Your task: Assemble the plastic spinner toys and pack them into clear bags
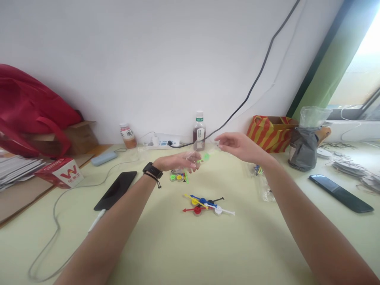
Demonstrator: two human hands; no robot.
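Observation:
My left hand (181,160), below a black wristband, has its fingers closed on a clear plastic bag (212,149). A bright green arrow spinner (206,156) shows by the bag, just past the left fingertips; whether it lies inside I cannot tell. My right hand (239,145) is at the bag's right side, its bent fingers seeming to pinch the film. Nearer me on the table lie several arrow spinners, among them a red one (197,211), a white one (218,210) and a blue one (202,201). Green and yellow discs (175,177) lie under my left hand.
A dark drink bottle (199,134) stands behind my hands beside a power strip (163,142) with a black cable. Small bagged parts (264,186) lie under my right forearm. A black phone (116,190) is at left, another phone (340,193) at right. A striped bag (264,134) stands behind.

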